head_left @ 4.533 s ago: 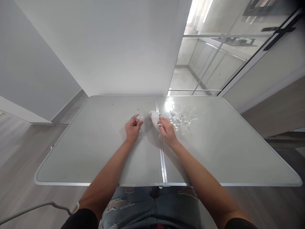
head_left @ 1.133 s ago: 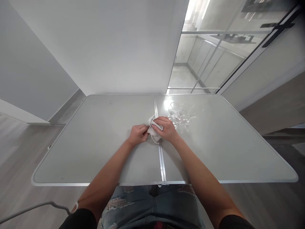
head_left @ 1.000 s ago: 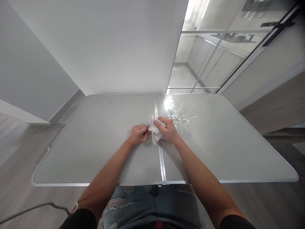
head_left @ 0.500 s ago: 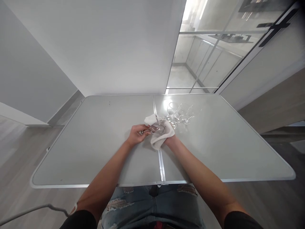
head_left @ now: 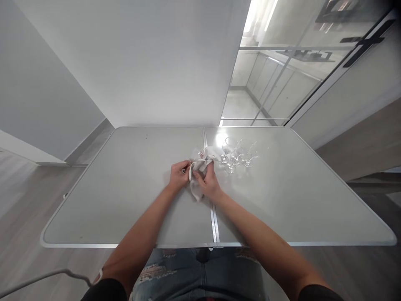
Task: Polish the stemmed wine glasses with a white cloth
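Both my hands meet over the middle of a grey folding table [head_left: 125,196]. My left hand [head_left: 178,175] is closed on the foot end of a small clear stemmed glass [head_left: 194,158], which is mostly wrapped and hidden. My right hand [head_left: 207,182] is closed on a white cloth [head_left: 200,167] bunched around that glass; a loose corner of the cloth hangs down toward the table. Just right of the hands, several more clear stemmed glasses [head_left: 238,155] stand grouped on the table.
A metal seam [head_left: 213,217] runs down the table's centre. A white wall stands behind the table, with a glass partition [head_left: 282,75] at the back right. Wooden floor lies on both sides. A thin white wire [head_left: 46,276] crosses the lower left.
The right hand has shifted its grip on the cloth from over the glass to under it, then to the near side. The glass has stayed in my left hand. The cloth has unfolded somewhat.
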`<state>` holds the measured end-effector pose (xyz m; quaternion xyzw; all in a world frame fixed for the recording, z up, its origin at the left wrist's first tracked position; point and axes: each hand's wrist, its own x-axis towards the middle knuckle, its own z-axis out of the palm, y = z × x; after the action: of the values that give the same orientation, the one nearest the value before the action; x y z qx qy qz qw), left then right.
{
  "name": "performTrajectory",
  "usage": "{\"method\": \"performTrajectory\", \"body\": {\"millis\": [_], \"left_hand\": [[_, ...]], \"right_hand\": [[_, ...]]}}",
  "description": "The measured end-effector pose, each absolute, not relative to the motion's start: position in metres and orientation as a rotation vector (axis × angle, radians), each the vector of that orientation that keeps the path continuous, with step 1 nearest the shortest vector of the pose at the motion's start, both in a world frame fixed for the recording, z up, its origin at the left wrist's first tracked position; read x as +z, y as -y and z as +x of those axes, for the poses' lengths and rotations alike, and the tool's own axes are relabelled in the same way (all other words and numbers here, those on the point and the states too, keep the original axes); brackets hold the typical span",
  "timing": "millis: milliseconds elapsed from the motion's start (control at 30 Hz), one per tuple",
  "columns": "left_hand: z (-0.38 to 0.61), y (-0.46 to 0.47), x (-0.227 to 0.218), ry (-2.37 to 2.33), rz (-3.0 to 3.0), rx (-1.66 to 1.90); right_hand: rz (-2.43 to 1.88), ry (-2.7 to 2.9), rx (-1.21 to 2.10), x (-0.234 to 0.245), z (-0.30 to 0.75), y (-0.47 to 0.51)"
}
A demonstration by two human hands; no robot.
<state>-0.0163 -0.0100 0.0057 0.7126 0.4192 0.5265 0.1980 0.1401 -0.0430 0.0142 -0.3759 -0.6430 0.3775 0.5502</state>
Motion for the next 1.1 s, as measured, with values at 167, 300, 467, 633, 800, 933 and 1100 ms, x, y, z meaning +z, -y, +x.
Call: {"method": "performTrajectory", "body": {"millis": [167, 300, 467, 633, 800, 933, 1100], "left_hand": [[-0.016, 0.010, 0.004, -1.187, 2.166, 1.497], [-0.016, 0.011, 0.003, -1.197, 2.324, 1.544], [-0.019, 0.012, 0.003, -1.181, 2.631, 1.426], [-0.021, 0.014, 0.006, -1.142, 2.920, 1.240], [-0.020, 0.015, 0.005, -1.044, 2.950, 1.179], [-0.021, 0.015, 0.007, -0.990, 2.901, 1.175], [-0.022, 0.015, 0.008, -0.960, 2.855, 1.209]], "right_hand": [[-1.072, 1.846, 0.282, 0.021, 0.155, 0.034], [-1.100, 2.066, 0.083, 0.038, 0.167, 0.031], [-1.090, 2.122, 0.084, 0.049, 0.173, 0.030], [-1.215, 1.996, 0.322, 0.049, 0.178, 0.024], [-1.305, 1.812, 0.757, 0.046, 0.186, 0.016], [-1.330, 1.574, 1.137, 0.043, 0.191, 0.012], [-1.297, 1.257, 1.530, 0.037, 0.195, 0.010]]}}
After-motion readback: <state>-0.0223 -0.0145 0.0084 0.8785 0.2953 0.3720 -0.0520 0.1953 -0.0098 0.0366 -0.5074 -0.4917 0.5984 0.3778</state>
